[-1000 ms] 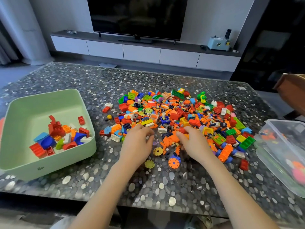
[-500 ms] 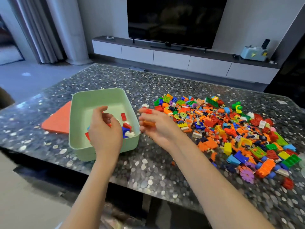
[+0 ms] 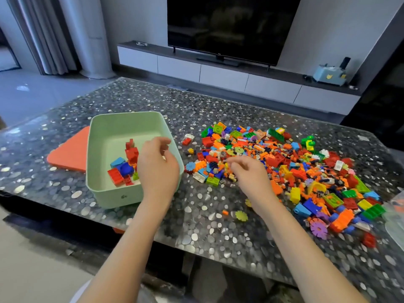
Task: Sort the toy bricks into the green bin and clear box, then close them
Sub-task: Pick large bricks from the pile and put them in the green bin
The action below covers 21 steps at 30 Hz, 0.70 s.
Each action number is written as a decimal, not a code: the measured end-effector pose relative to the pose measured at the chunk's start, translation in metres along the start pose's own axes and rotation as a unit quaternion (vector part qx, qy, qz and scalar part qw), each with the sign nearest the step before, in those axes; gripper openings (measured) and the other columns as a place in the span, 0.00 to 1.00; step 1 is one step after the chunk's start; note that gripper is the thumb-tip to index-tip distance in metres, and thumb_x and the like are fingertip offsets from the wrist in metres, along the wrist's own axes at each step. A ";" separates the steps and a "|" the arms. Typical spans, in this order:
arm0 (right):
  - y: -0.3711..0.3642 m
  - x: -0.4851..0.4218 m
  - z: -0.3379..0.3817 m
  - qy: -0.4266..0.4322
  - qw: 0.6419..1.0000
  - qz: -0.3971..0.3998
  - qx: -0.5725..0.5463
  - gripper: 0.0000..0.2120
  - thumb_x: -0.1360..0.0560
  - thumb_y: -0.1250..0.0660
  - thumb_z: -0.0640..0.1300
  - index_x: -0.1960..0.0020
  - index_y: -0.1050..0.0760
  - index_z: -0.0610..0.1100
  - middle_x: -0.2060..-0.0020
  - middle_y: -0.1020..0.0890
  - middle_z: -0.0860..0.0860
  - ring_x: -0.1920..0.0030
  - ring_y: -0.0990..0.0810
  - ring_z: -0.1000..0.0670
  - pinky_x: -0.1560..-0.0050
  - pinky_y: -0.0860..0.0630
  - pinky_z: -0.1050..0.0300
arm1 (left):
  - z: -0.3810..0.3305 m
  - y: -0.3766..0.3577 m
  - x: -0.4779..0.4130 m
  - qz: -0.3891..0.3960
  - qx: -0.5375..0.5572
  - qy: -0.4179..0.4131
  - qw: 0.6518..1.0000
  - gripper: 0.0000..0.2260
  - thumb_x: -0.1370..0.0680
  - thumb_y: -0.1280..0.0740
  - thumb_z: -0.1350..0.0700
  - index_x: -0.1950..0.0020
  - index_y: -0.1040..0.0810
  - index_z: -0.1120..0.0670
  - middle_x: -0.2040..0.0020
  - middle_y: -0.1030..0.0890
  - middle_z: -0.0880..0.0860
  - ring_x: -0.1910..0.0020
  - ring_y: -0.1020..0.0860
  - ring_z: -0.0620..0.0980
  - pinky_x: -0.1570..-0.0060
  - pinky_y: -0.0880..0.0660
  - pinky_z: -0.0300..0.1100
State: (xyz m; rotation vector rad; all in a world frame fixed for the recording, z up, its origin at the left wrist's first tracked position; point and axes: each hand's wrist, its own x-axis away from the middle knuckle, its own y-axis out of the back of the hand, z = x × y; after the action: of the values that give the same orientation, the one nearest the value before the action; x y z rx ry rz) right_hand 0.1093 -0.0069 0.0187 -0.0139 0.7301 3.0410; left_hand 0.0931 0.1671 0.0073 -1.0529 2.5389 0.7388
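left grip [image 3: 157, 166] slack, spread over rounded green bin [image 3: 113, 199]; right grip [image 3: 248, 171], state unclear, over studded bricks [image 3: 290, 165]

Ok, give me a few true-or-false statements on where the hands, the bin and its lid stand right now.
1. The green bin holds some bricks. True.
2. The left hand is over the brick pile. False: it is over the green bin, and the right hand is over the pile's near-left edge.
3. The orange lid sits on the bin. False: it lies flat on the table, left of the bin.
4. Most bricks lie loose on the table. True.
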 end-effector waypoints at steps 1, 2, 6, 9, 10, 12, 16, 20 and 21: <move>0.012 0.002 -0.015 0.005 0.997 -0.018 0.079 0.11 0.20 0.40 0.40 0.41 0.22 0.45 0.44 0.22 0.54 0.48 0.26 0.56 0.46 0.29 0.60 | -0.003 -0.006 0.005 0.019 -0.008 -0.019 1.000 0.11 0.25 0.39 0.67 0.47 0.22 0.59 0.51 0.22 0.54 0.53 0.25 0.50 0.54 0.35 0.36; 0.024 0.004 -0.030 0.003 0.986 -0.041 0.163 0.11 0.21 0.39 0.41 0.40 0.23 0.45 0.44 0.21 0.53 0.54 0.25 0.56 0.52 0.28 0.60 | -0.007 -0.011 0.010 0.042 -0.017 -0.042 0.998 0.10 0.25 0.39 0.67 0.48 0.21 0.59 0.52 0.21 0.53 0.53 0.25 0.50 0.55 0.36 0.35; 0.073 0.010 -0.082 -0.125 0.876 -0.097 0.455 0.18 0.23 0.35 0.50 0.35 0.28 0.48 0.39 0.25 0.44 0.43 0.25 0.43 0.47 0.26 0.49 | -0.020 -0.034 0.034 0.146 -0.037 -0.134 0.980 0.08 0.26 0.37 0.66 0.51 0.20 0.58 0.55 0.22 0.53 0.55 0.25 0.50 0.57 0.35 0.37; 0.101 0.011 -0.098 -0.184 0.854 -0.095 0.477 0.20 0.25 0.33 0.54 0.36 0.29 0.49 0.38 0.28 0.43 0.38 0.29 0.40 0.42 0.26 0.46 | -0.026 -0.049 0.053 0.213 -0.062 -0.190 0.956 0.08 0.26 0.35 0.66 0.51 0.20 0.57 0.54 0.22 0.53 0.54 0.24 0.51 0.57 0.32 0.40; 0.104 0.009 -0.102 -0.170 0.855 -0.087 0.482 0.20 0.26 0.32 0.55 0.37 0.28 0.48 0.39 0.27 0.43 0.40 0.28 0.40 0.44 0.26 0.47 | -0.027 -0.052 0.058 0.231 -0.071 -0.206 0.948 0.08 0.26 0.35 0.65 0.51 0.20 0.57 0.54 0.22 0.52 0.54 0.25 0.51 0.58 0.33 0.39; 0.107 0.007 -0.112 -0.124 0.859 -0.065 0.493 0.18 0.26 0.32 0.56 0.41 0.26 0.48 0.44 0.25 0.45 0.44 0.26 0.42 0.49 0.25 0.50 | -0.030 -0.060 0.068 0.263 -0.081 -0.235 0.932 0.07 0.26 0.34 0.66 0.51 0.20 0.58 0.55 0.23 0.53 0.55 0.26 0.52 0.58 0.35 0.38; 0.114 0.002 -0.116 -0.048 0.926 -0.069 0.367 0.10 0.24 0.33 0.52 0.48 0.25 0.47 0.53 0.26 0.48 0.55 0.26 0.47 0.61 0.32 0.56 | -0.032 -0.070 0.078 0.305 -0.094 -0.283 0.904 0.07 0.30 0.31 0.68 0.54 0.19 0.59 0.58 0.23 0.54 0.58 0.25 0.55 0.62 0.27 0.45; 0.145 0.005 -0.101 -0.135 0.972 -0.142 -0.129 0.09 0.24 0.33 0.48 0.49 0.23 0.43 0.54 0.21 0.49 0.57 0.25 0.50 0.59 0.30 0.56 | -0.034 -0.077 0.079 0.302 -0.092 -0.272 0.909 0.07 0.28 0.32 0.66 0.53 0.19 0.59 0.56 0.23 0.54 0.56 0.25 0.54 0.60 0.32 0.41; 0.151 0.007 -0.098 -0.175 0.945 -0.134 -0.241 0.09 0.24 0.33 0.47 0.49 0.22 0.42 0.57 0.21 0.48 0.60 0.25 0.50 0.61 0.28 0.56 | -0.035 -0.078 0.079 0.303 -0.086 -0.260 0.913 0.06 0.27 0.32 0.65 0.52 0.19 0.58 0.56 0.24 0.53 0.55 0.26 0.53 0.59 0.33 0.40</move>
State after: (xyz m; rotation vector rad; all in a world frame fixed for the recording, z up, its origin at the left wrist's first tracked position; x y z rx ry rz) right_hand 0.1003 -0.1853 0.0001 0.3775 -0.0447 2.7603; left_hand 0.0925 0.0550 -0.0261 -0.0340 2.3253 1.2235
